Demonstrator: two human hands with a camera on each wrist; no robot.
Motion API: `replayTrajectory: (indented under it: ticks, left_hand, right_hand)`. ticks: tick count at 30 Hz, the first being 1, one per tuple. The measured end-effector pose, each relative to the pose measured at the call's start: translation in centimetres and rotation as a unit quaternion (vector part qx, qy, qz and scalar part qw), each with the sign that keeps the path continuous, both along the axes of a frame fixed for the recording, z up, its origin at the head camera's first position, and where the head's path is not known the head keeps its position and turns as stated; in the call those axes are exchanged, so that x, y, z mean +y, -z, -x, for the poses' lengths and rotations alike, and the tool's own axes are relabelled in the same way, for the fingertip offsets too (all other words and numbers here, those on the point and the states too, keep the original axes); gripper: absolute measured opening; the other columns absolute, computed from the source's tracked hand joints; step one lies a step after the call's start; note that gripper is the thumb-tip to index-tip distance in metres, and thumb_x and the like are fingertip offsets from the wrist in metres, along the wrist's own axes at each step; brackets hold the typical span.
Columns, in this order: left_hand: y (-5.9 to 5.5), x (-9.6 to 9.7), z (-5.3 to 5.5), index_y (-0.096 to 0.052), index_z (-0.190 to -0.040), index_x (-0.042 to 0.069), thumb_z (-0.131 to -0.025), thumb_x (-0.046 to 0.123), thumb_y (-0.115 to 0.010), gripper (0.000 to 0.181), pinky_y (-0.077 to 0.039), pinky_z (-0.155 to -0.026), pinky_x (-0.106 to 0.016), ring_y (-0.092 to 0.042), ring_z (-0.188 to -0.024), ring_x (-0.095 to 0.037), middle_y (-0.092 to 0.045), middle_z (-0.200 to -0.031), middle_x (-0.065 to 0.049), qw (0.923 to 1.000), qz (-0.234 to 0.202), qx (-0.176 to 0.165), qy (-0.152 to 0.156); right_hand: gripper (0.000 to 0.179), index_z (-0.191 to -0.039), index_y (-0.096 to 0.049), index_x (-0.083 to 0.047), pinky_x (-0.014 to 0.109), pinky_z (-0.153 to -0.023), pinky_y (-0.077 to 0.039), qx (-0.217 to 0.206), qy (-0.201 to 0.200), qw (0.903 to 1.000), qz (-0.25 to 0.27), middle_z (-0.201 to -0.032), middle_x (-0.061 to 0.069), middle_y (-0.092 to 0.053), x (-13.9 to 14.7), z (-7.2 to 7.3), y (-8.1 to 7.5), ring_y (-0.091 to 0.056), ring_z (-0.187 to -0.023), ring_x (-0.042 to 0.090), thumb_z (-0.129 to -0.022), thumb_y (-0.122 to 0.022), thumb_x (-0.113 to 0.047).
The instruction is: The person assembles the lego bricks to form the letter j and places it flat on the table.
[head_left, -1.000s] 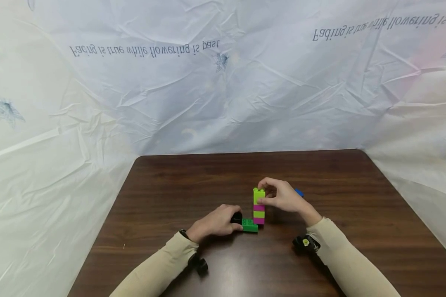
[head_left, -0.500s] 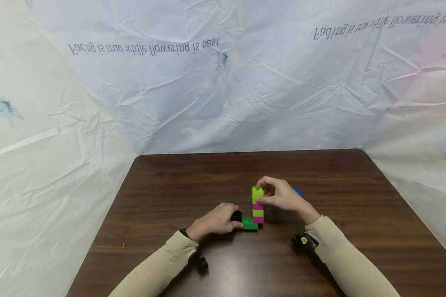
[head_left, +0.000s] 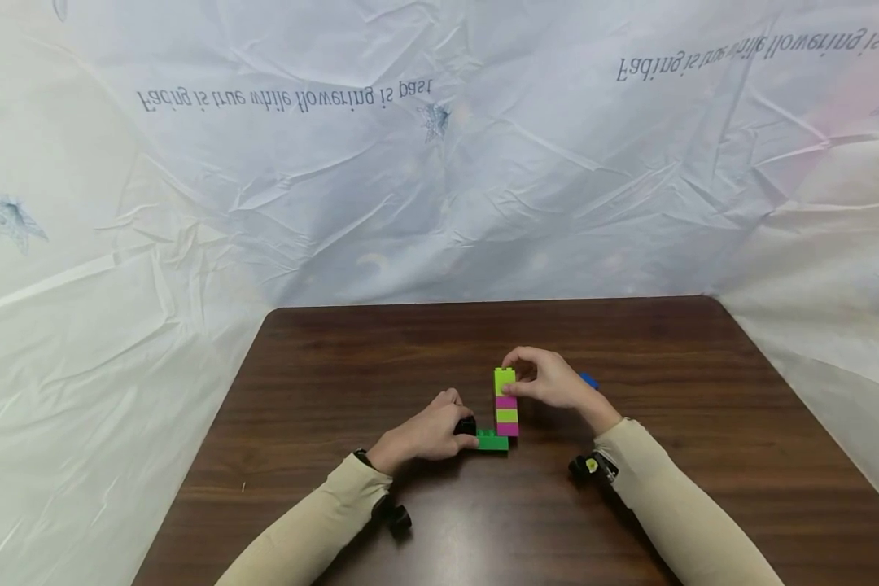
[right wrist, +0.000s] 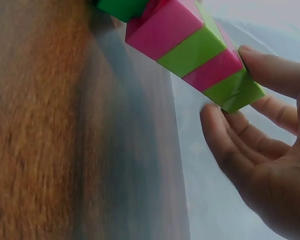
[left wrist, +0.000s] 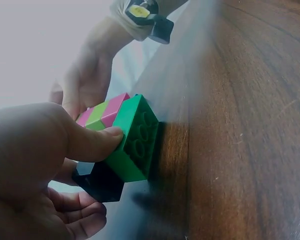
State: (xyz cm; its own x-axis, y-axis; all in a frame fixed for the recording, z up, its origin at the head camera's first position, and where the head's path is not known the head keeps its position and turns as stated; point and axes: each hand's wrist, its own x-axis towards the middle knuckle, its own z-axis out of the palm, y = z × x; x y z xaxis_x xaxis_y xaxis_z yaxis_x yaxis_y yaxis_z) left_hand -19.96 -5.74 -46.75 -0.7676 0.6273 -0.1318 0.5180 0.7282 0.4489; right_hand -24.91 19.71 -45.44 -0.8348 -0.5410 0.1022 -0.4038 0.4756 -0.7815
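Observation:
My left hand (head_left: 426,431) grips a green toy building brick (head_left: 492,441), its thumb lying along the side. Seated on that brick is a black brick (left wrist: 101,181), partly covered by the fingers. In the left wrist view the green brick's hollow underside shows. A tower of lime and magenta bricks (head_left: 507,415) rises from the green brick's right end. At the tower's lime top, my right hand (head_left: 554,381) pinches it between thumb and fingers. The right wrist view shows the magenta bottom brick (right wrist: 164,27) right against the green one.
On the dark wooden table (head_left: 352,350), a blue brick (head_left: 589,380) lies partly hidden behind my right wrist. A pale printed sheet (head_left: 439,203) hangs behind the table and along both sides. Each wrist carries a black camera mount.
The tower's top has shifted slightly to the left with my right hand, and its base sits a little higher in view. My left hand keeps its grip, with some fingers raised slightly.

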Motion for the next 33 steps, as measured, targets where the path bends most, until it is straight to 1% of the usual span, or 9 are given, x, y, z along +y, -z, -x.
replayTrajectory:
  ticks: [5, 12, 18, 25, 29, 33]
  left_hand:
    - [0.1, -0.1, 0.0, -0.062, -0.124, 0.010, -0.092, 0.040, -0.065, 0.044, -0.046, -0.080, -0.024, -0.047, -0.093, -0.011, -0.051, -0.108, -0.001, 0.9999, -0.006, -0.003, -0.012]
    - [0.2, -0.3, 0.0, -0.059, -0.117, 0.015, -0.092, 0.042, -0.065, 0.037, -0.048, -0.082, -0.027, -0.052, -0.095, -0.011, -0.055, -0.109, 0.000, 0.9996, -0.016, -0.006, -0.023]
    - [0.4, -0.2, 0.2, -0.061, -0.114, 0.012, -0.091, 0.040, -0.068, 0.037, -0.047, -0.081, -0.026, -0.053, -0.092, -0.012, -0.057, -0.105, -0.002, 0.9994, -0.021, 0.007, -0.025]
    - [0.1, -0.2, 0.4, -0.063, -0.119, 0.009, -0.093, 0.040, -0.064, 0.040, -0.047, -0.081, -0.027, -0.052, -0.093, -0.012, -0.056, -0.109, -0.003, 0.9994, -0.013, -0.009, -0.030]
    - [0.1, -0.3, 0.4, -0.064, -0.119, 0.009, -0.095, 0.040, -0.061, 0.040, -0.047, -0.083, -0.027, -0.052, -0.094, -0.012, -0.056, -0.110, -0.003, 0.9994, -0.014, -0.014, -0.027]
    - [0.2, -0.4, 0.4, -0.064, -0.119, 0.009, -0.096, 0.040, -0.060, 0.039, -0.048, -0.085, -0.028, -0.053, -0.096, -0.012, -0.056, -0.109, -0.002, 0.9995, -0.016, -0.011, -0.025]
  right_hand:
    - [0.033, -0.113, -0.063, -0.015, 0.033, -0.073, -0.051, 0.011, 0.008, 0.9997, -0.022, -0.101, 0.004, -0.062, -0.1, 0.5, 0.4, -0.060, -0.085, 0.017, -0.086, -0.075, -0.031]
    - [0.033, -0.113, -0.065, -0.014, 0.034, -0.074, -0.049, -0.001, 0.018, 0.9983, -0.055, -0.098, 0.002, -0.063, -0.4, 1.5, 0.9, -0.058, -0.084, 0.016, -0.086, -0.075, -0.030]
    - [0.034, -0.113, -0.066, -0.013, 0.034, -0.073, -0.049, -0.024, 0.018, 0.9969, -0.073, -0.095, 0.001, -0.064, -0.6, 2.3, 1.1, -0.059, -0.083, 0.017, -0.086, -0.075, -0.030]
    - [0.036, -0.116, -0.066, -0.009, 0.034, -0.073, -0.052, -0.060, 0.021, 0.9944, -0.084, -0.101, 0.004, -0.066, -0.5, 2.9, 1.5, -0.063, -0.086, 0.015, -0.088, -0.073, -0.030]
    - [0.035, -0.116, -0.066, -0.009, 0.034, -0.075, -0.052, -0.071, 0.022, 0.9929, -0.093, -0.102, 0.004, -0.067, -0.6, 3.0, 1.8, -0.063, -0.088, 0.015, -0.088, -0.073, -0.030]
    - [0.034, -0.114, -0.068, -0.008, 0.035, -0.076, -0.052, -0.074, 0.021, 0.9920, -0.101, -0.102, 0.003, -0.068, -0.6, 3.1, 1.8, -0.063, -0.089, 0.015, -0.088, -0.073, -0.029]
